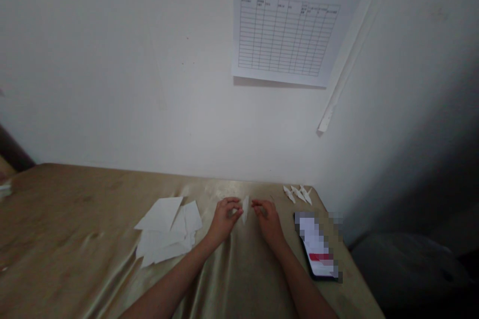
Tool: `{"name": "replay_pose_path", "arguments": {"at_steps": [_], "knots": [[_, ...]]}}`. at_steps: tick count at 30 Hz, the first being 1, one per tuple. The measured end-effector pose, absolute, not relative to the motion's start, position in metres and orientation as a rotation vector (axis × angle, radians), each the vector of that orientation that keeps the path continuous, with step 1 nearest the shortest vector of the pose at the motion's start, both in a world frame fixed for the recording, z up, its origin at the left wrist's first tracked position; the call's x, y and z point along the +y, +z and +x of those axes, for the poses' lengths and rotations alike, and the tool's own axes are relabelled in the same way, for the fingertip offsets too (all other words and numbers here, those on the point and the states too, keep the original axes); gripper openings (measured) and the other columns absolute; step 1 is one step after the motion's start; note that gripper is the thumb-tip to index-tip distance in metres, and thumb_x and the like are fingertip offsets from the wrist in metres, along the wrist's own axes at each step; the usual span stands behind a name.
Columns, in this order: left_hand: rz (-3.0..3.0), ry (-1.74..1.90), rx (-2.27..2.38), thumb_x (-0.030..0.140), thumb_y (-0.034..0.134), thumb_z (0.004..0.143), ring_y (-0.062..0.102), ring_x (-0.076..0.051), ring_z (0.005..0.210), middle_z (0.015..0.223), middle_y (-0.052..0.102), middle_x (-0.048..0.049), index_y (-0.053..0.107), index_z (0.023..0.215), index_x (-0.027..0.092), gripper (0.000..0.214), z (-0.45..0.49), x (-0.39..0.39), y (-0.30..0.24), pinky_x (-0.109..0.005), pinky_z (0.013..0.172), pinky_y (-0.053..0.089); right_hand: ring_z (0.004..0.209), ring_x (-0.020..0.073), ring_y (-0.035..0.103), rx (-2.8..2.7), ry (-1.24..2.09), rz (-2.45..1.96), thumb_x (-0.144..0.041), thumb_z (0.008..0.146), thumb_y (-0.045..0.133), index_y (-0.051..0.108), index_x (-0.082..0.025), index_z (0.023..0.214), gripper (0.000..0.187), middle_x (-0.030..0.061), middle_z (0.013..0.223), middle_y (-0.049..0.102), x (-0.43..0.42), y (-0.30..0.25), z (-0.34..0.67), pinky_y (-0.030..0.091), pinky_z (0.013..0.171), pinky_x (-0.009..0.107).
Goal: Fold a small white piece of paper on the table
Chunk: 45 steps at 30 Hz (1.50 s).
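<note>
A small, narrow piece of folded white paper (pixel 245 209) stands upright over the middle of the table. My left hand (pixel 226 215) pinches its left edge between thumb and fingers. Just to the right of the paper is my right hand (pixel 268 215), its fingers curled but apart, with a gap between them and the paper. To the left lies a loose pile of white paper sheets (pixel 164 239). Small folded paper figures (pixel 298 193), shaped like cranes, lie in a row at the back right.
A smartphone (pixel 316 246) with a lit, partly blurred screen lies right of my right arm. The table (pixel 75 239) has a wrinkled, shiny gold-brown cover and meets a white wall. On the wall hangs a printed grid sheet (pixel 284 35). A dark bulky shape fills the lower right.
</note>
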<state>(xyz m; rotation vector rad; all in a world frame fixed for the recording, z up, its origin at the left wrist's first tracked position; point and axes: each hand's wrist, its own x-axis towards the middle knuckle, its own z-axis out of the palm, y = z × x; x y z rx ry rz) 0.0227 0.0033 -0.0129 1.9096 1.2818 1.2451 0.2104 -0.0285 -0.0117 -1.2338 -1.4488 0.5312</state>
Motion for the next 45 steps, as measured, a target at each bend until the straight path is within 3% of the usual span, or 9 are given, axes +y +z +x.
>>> {"name": "replay_pose_path", "arguments": {"at_steps": [8,26,31,38,45], "knots": [[1.926,1.173,1.291,0.029,0.073,0.082,0.064,-0.027,0.112,0.114,0.072,-0.0086,0.078,0.080,0.023,0.007,0.023,0.002,-0.011,-0.050,0.106,0.047,0.103,0.0237,0.066,-1.477,0.590,-1.194,-0.028,0.085,0.063,0.080,-0.026,0.099,0.022,0.0084,0.106,0.073,-0.029,-0.012,0.207,0.052,0.097,0.040],[1.818,1.261,1.251,0.037,0.075,0.081,0.064,-0.025,0.113,0.114,0.072,-0.0074,0.082,0.088,0.026,0.015,0.021,0.007,-0.017,-0.047,0.108,0.047,0.093,0.0231,0.066,-1.476,0.563,-1.249,-0.033,0.083,0.068,0.076,-0.023,0.083,0.013,0.0058,0.090,0.072,-0.030,-0.009,0.207,0.052,0.089,0.037],[1.871,1.176,1.271,0.034,0.080,0.077,0.064,-0.027,0.116,0.119,0.072,-0.0069,0.083,0.081,0.028,0.008,0.022,0.003,-0.011,-0.049,0.109,0.046,0.085,0.0217,0.067,-1.421,0.524,-1.278,-0.033,0.080,0.071,0.077,-0.023,0.089,0.014,0.0051,0.088,0.071,-0.029,-0.010,0.210,0.054,0.085,0.036],[1.959,1.149,1.281,0.029,0.079,0.079,0.065,-0.028,0.116,0.120,0.073,-0.0066,0.082,0.080,0.028,0.004,0.022,-0.001,-0.006,-0.049,0.108,0.046,0.087,0.0222,0.068,-1.427,0.595,-1.254,-0.035,0.080,0.074,0.074,-0.023,0.076,0.013,0.0048,0.087,0.074,-0.029,-0.013,0.207,0.053,0.087,0.037],[1.949,1.156,1.275,0.027,0.075,0.081,0.065,-0.027,0.116,0.120,0.073,-0.0072,0.081,0.080,0.025,0.006,0.022,0.000,-0.006,-0.050,0.108,0.046,0.093,0.0237,0.069,-1.487,0.627,-1.221,-0.035,0.081,0.071,0.078,-0.024,0.083,0.013,0.0054,0.091,0.077,-0.028,-0.009,0.210,0.052,0.093,0.040]]}}
